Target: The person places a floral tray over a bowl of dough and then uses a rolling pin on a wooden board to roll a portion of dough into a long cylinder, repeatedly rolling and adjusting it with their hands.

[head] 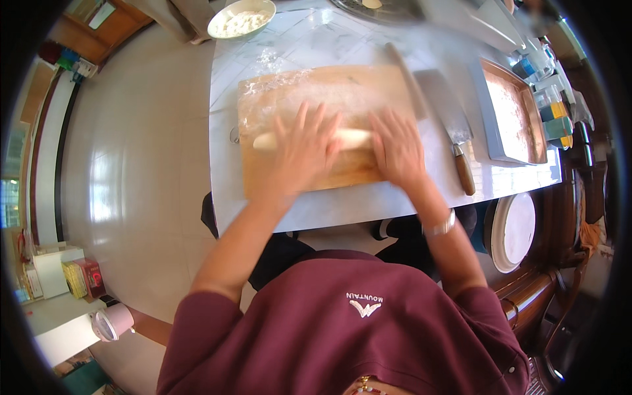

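Observation:
A pale, smooth log of dough lies crosswise on a floured wooden board. My left hand rests palm down over the log's left part, its fingers spread, and the log's rounded left end shows past it. Over the right end lies my right hand, also flat with fingers apart; it hides that end. Neither hand is wrapped around the dough. Both hands are slightly blurred. White flour is scattered along the board's upper left edge.
A wooden rolling pin lies at the board's right edge, beside a cleaver with a wooden handle. Further right stands a rectangular metal tray with a whitened bottom. A bowl of flour sits at the table's far left corner.

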Demonstrator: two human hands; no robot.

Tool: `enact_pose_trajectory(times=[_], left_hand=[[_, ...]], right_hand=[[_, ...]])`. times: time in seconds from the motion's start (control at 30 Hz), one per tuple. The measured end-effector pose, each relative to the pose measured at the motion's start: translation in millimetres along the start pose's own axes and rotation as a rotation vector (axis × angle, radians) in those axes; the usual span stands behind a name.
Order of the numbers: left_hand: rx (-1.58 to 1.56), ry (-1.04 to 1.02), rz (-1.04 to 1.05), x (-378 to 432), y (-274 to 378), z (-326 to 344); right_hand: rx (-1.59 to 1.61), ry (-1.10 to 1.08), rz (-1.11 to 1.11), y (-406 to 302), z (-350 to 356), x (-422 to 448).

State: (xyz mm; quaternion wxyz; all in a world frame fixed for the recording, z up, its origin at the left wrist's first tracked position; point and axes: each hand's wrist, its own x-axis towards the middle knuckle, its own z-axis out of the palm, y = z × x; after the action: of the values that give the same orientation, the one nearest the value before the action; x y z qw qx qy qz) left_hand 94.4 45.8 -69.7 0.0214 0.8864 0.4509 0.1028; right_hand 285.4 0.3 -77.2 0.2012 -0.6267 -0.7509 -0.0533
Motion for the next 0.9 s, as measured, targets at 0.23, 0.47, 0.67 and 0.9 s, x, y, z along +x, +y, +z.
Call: enact_pose_trajectory(times=[0.23,0.47,0.67,0.9], left_hand=[[-0.023,0.011,-0.171,18,-9,2],[-0.049,-0.006,-0.094,-11,-13,-5],[0.009,0.025,-0.051,-18,-22,-5],[-0.042,0.029,-0.111,2,-43,-4]], right_hand=[[-0.022,-0.040,0.180,8,4,14],[0.060,0.033,-0.011,11,-1,-6],[-0.061,0.109,0.135,-3,-2,-22],[0.109,0.061,-0.045,24,3,7]])
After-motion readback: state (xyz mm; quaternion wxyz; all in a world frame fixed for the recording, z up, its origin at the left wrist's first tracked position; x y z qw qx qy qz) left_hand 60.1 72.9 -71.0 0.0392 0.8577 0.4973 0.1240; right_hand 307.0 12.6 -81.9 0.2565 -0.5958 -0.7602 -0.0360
